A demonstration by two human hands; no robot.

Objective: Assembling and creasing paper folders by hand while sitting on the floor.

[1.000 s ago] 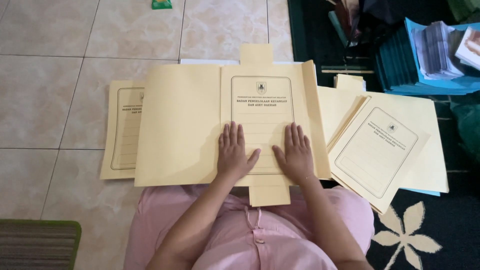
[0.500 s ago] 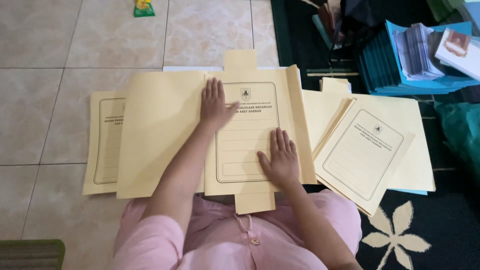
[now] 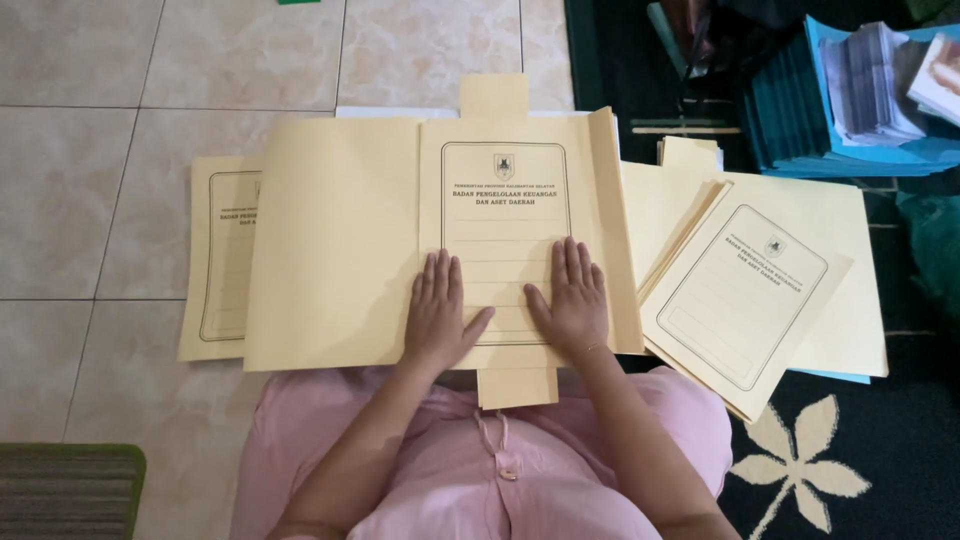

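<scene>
The tiled floor (image 3: pixel 90 200) carries a cream folder (image 3: pixel 420 240), opened across the lap. Both grips are spread flat: left hand (image 3: pixel 440 315) and right hand (image 3: pixel 572 300) pressed on its printed panel; uneven pressure may crease the bottom flap (image 3: pixel 517 387) beneath

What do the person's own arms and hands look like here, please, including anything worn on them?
Both forearms are bare; no sleeve reaches them in this view. The left hand and right hand wear no gloves, and no rings can be made out. A thin bracelet or band seems to sit at the right wrist, too small to be sure. The person wears a pink garment with a small button at the front.
</scene>
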